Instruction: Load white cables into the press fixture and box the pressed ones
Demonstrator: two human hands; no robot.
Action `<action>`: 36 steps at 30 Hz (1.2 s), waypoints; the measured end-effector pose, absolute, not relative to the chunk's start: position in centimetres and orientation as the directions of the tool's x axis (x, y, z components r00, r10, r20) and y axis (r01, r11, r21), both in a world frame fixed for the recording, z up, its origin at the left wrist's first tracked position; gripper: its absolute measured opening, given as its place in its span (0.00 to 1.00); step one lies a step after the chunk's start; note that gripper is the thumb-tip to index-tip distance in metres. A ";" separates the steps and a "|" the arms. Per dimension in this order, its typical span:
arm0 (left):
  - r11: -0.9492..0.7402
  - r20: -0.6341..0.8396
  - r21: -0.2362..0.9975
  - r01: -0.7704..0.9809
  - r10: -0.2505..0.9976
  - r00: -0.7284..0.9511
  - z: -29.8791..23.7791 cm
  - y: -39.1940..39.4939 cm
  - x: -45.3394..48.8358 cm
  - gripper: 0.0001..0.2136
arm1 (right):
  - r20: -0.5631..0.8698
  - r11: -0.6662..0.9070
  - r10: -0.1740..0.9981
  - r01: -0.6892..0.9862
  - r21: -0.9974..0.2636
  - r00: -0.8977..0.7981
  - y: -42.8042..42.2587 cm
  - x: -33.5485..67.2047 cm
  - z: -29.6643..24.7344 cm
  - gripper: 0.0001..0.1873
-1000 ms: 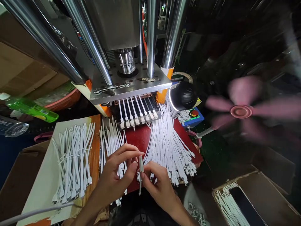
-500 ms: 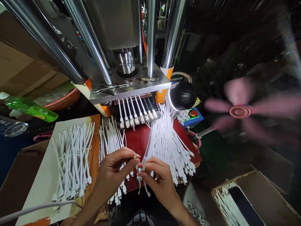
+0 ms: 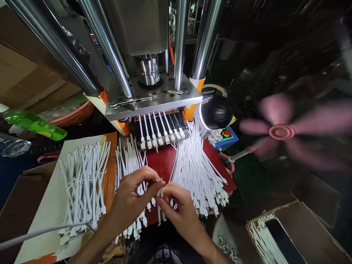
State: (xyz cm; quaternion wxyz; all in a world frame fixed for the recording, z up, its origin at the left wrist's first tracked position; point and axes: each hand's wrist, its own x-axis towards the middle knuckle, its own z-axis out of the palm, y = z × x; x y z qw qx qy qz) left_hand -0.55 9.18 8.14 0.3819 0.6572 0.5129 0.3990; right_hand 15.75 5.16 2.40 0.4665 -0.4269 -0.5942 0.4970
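Note:
Over the front of the red work surface (image 3: 162,159), my left hand (image 3: 132,194) pinches a white flat cable (image 3: 159,179) by its small end between thumb and forefinger. Touching it, my right hand (image 3: 180,205) is closed around the end of a second white flat cable (image 3: 162,192). Their two ends come together at my fingertips, and thin white tails hang below. My fingers hide most of the ends, so whether they are joined I cannot tell. Just behind, several white cables (image 3: 154,134) lie side by side in the black mould (image 3: 137,134) of a press.
A fan of white cables (image 3: 195,168) spreads on the right; more cables (image 3: 85,179) lie on a board at left. Steel press columns (image 3: 180,44) rise ahead. A black lamp (image 3: 217,112), a spinning pink fan (image 3: 281,132) and a cardboard box (image 3: 308,212) stand right.
My hands have drawn together, the right moving left, so the two cable ends that were apart now meet at my fingertips. The view has shifted slightly.

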 end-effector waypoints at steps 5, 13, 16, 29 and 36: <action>-0.131 0.180 0.926 0.354 0.977 -0.109 8.7 15.3 -1.2 0.09 | -0.027 0.078 0.848 0.176 -0.981 -0.529 4.5 17.7 3.6 0.13; -0.269 0.318 0.729 0.630 0.947 0.036 5.6 26.4 1.4 0.10 | 0.096 0.298 0.866 0.354 -0.887 -0.491 19.4 24.9 8.5 0.22; -0.233 0.370 0.714 0.660 0.926 -0.074 5.0 28.1 1.8 0.09 | 0.128 0.304 0.879 0.333 -0.893 -0.458 25.9 24.6 7.6 0.25; -0.771 0.403 0.007 0.637 0.585 0.704 3.9 23.6 2.3 0.15 | 0.154 0.394 0.872 0.481 -0.783 -0.464 32.3 23.1 5.4 0.14; -0.681 0.351 -0.029 0.731 0.678 0.646 4.1 23.3 4.3 0.19 | 0.191 0.365 0.887 0.386 -0.847 -0.420 32.1 23.6 4.3 0.04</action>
